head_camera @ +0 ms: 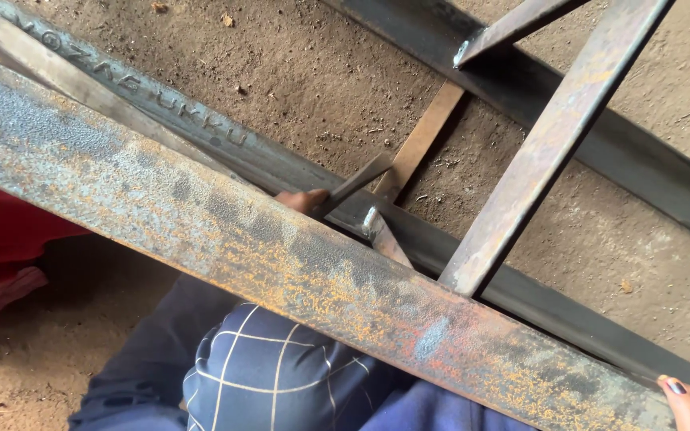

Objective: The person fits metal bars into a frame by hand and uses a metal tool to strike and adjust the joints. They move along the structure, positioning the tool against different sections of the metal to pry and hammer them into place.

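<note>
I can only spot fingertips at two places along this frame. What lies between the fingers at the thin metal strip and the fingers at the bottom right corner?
In the head view, the wide rusty bar runs between them.

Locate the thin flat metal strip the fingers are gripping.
Head view, centre: the flat strip pokes out above the big rusty steel bar, pinched by fingertips.
</note>
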